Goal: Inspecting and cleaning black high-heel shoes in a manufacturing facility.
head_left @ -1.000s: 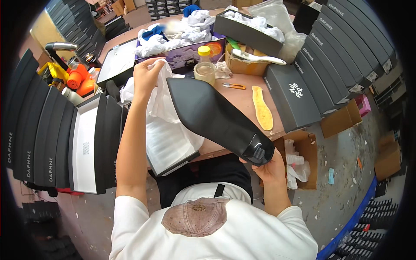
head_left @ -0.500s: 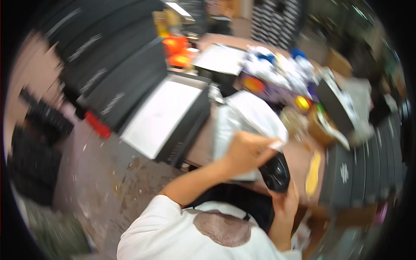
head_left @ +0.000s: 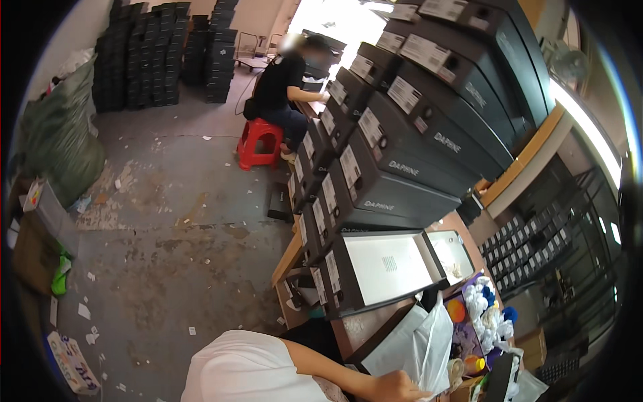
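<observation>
My left hand [head_left: 396, 386] is at the lower edge, its fingers closed and pinched together. A small bit of something white shows at the fingertips; its kind I cannot make out, as the picture's edge cuts it off. White wrapping paper [head_left: 416, 345] stands up just beyond the hand, in or against a dark box on the table. Behind it lies an open black shoebox [head_left: 385, 266] with a white inside. My right hand is out of view, and so is the black shoe.
Stacked black shoeboxes [head_left: 408, 161] rise high along the table. A purple box [head_left: 467, 335] of white and blue wads stands at the right. A co-worker [head_left: 274, 84] sits on a red stool [head_left: 260, 142] farther off. Paper scraps litter the floor [head_left: 167, 268].
My view has swung to the left and up, bringing in the floor, box stacks and co-worker. My right hand and the black shoe have left the picture; my left hand sits at its lower edge.
</observation>
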{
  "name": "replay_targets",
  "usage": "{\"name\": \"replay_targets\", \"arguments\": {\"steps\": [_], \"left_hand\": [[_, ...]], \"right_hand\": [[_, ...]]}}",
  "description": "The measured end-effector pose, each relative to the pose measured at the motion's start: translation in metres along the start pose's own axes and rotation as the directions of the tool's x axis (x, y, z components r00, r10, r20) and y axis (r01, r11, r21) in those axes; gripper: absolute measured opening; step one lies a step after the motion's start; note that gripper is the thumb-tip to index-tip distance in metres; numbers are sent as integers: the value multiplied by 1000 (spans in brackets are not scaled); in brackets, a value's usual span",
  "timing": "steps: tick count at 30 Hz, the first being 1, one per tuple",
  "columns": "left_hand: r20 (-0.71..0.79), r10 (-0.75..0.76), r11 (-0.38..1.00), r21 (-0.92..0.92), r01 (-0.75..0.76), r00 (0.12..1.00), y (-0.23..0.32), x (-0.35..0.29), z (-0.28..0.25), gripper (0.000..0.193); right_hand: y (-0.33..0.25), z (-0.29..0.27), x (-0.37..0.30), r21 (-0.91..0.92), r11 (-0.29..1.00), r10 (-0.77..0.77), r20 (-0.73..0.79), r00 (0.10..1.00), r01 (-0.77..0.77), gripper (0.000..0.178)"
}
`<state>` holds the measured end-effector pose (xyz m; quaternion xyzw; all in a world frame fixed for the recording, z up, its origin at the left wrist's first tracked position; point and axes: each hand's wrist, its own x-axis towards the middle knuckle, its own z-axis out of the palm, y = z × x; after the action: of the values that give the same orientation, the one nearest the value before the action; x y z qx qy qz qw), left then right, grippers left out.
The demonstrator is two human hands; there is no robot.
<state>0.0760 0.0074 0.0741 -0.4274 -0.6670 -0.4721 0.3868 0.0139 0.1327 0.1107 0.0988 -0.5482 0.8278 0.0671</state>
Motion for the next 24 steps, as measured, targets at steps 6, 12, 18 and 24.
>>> {"name": "replay_targets", "arguments": {"steps": [6, 12, 18, 24], "left_hand": [[36, 60, 996, -70, -58, 998, -10, -30, -11, 31], [176, -353, 878, -277, 390, 919, -23, -41, -42, 33], [763, -525, -513, -637, 575, 377, -64, 26, -35, 66], [779, -442, -664, -618, 421, 444, -36, 35, -39, 60]], "right_hand": [[-11, 29, 16, -156, 978, -130, 82, 988, 142, 50], [-16, 24, -4, -310, 924, -213, 66, 975, 223, 51], [-16, 21, -22, -403, 866, -302, 53, 952, 297, 51], [-13, 16, -44, -456, 800, -446, -20, 895, 389, 52]]}}
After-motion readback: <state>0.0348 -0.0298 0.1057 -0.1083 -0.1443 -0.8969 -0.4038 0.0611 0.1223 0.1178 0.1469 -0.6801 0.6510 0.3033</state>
